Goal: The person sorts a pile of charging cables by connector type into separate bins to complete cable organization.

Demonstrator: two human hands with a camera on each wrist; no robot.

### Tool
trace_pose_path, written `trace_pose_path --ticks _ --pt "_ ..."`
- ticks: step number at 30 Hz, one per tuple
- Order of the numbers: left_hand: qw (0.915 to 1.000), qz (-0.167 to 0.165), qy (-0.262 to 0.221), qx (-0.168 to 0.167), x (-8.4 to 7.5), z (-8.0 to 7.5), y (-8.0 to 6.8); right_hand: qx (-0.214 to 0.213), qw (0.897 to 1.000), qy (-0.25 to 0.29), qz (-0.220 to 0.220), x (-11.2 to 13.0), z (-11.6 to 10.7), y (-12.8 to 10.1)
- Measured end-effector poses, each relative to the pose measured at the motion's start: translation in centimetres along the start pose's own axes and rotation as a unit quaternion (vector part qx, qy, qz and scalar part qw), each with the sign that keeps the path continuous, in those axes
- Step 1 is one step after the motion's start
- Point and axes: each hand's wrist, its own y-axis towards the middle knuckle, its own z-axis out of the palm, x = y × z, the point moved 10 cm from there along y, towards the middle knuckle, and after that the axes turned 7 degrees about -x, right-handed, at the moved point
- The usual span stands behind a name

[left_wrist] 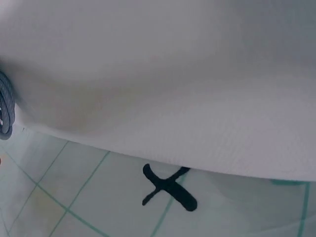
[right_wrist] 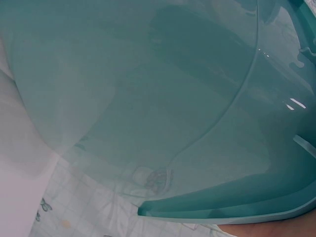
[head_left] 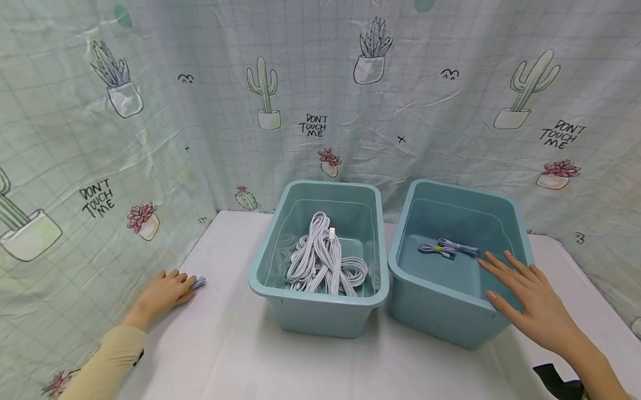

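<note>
1. Bundled cable (head_left: 448,248), head view: lies on the floor of the right bin (head_left: 514,212), toward its back wall, tied at the middle with a yellow band. Right hand (head_left: 531,301) hovers over the bin's near right rim, fingers straight and spread, holding nothing; fingertips just short of the bundle.
2. Head view, left side: left hand (head_left: 165,294) rests on the white table (head_left: 225,356) beside the curtain (head_left: 85,143), fingers curled round a small coiled cable (head_left: 198,282). Left bin (head_left: 271,249) holds a loose heap of white cables (head_left: 322,256).
3. Left wrist view: table surface and curtain with a black cross; a loop of the coiled cable (left_wrist: 7,111) at the left edge. Fingers not in view.
4. Right wrist view: translucent wall and rim of the right bin (right_wrist: 207,128), close up. Only a sliver of skin at the bottom edge.
</note>
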Motion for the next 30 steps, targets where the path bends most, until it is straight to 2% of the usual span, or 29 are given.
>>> trace_pose_path --ticks 9,14,25,30 --pt "0.9994 -0.002 0.005 0.034 -0.5 0.5 -0.1 0.002 1.0 -0.006 0.003 0.0 0.1 0.0" --pt "0.9991 0.001 0.01 0.041 -0.7 0.5 0.1 0.0 1.0 -0.006 0.002 0.1 0.0 0.0" --pt "0.9998 -0.003 0.015 0.011 -0.1 -0.3 0.4 0.0 1.0 -0.003 0.004 0.1 0.0 0.0" --pt "0.9997 0.004 0.014 -0.021 0.2 -1.4 0.9 -0.001 1.0 -0.003 0.003 0.1 0.0 0.0"
